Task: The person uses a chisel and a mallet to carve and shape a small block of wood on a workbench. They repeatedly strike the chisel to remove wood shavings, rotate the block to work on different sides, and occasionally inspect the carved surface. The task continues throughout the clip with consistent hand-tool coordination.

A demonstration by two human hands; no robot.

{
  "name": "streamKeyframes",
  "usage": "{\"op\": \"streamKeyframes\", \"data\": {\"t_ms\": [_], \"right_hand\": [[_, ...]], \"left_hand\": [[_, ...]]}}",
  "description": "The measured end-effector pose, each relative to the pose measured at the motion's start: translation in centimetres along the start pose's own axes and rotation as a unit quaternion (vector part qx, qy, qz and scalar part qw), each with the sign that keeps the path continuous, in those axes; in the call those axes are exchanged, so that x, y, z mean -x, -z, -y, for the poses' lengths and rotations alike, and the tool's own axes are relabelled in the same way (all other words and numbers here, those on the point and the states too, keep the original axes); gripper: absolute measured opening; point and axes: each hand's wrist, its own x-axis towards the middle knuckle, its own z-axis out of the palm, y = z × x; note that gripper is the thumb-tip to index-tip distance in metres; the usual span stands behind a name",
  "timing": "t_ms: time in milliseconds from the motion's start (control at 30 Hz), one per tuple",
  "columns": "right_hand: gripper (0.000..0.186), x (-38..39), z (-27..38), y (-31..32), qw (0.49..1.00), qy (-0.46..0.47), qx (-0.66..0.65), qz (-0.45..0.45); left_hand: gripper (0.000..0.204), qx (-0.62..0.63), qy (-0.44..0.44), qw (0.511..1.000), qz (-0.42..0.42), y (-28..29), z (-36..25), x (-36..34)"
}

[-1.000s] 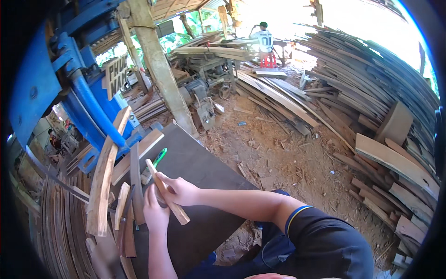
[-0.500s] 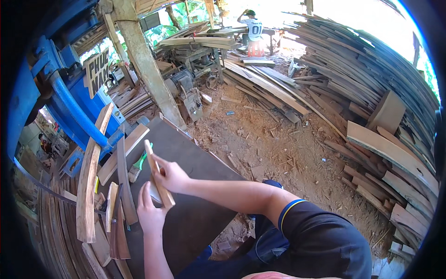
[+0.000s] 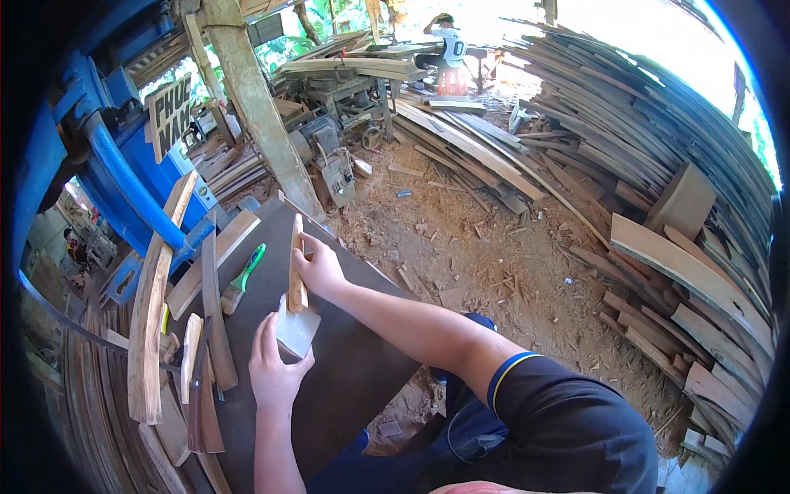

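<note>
My left hand [image 3: 275, 366] holds a pale grey, flat squarish piece [image 3: 299, 327] between its thumb and fingers, over a dark tabletop [image 3: 350, 362]. What the piece is made of, I cannot tell. A short, narrow wooden strip [image 3: 297, 267] is pinched in my right hand [image 3: 321, 270]. The strip points away from me, and its near end meets or overlaps the pale piece's far edge. To the left of the strip, a brush with a green handle [image 3: 246, 278] lies on the tabletop.
Curved wooden pieces [image 3: 149, 329] lie at the table's left, beside a large blue machine [image 3: 136, 181]. A post [image 3: 259, 99] stands beyond the table. Stacked boards [image 3: 658, 132] line the right side, and wood scraps litter the dirt floor [image 3: 494, 263]. A person [image 3: 453, 49] sits far off.
My right hand has moved the wooden strip away from me and slightly right, and turned it more upright. More of the pale piece in my left hand shows, and the brush is uncovered.
</note>
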Motion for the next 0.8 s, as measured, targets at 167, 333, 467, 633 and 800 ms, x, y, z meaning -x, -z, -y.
{"op": "streamKeyframes", "data": {"t_ms": [167,333,467,633,800], "right_hand": [[0.058,0.1,-0.3,-0.9,0.998,-0.029,-0.051,0.020],[0.064,-1.0,-1.8,-0.9,0.971,-0.077,-0.218,0.054],[0.075,0.3,-0.2,-0.9,0.952,-0.104,-0.269,0.102],[0.082,0.8,1.1,-0.1,0.963,-0.072,-0.230,0.118],[0.062,-0.5,0.8,0.8,0.920,-0.069,-0.301,0.241]], "left_hand": [[0.079,0.019,0.026,0.999,-0.015,0.2,0.5,0.5],[0.080,0.034,0.036,0.999,-0.006,0.0,-0.1,0.0],[0.078,0.043,0.043,0.998,-0.008,0.0,0.4,0.3],[0.075,0.124,0.042,0.991,-0.004,0.7,-0.4,-0.2],[0.074,0.135,0.045,0.990,-0.013,0.6,-0.4,-0.5]]}}
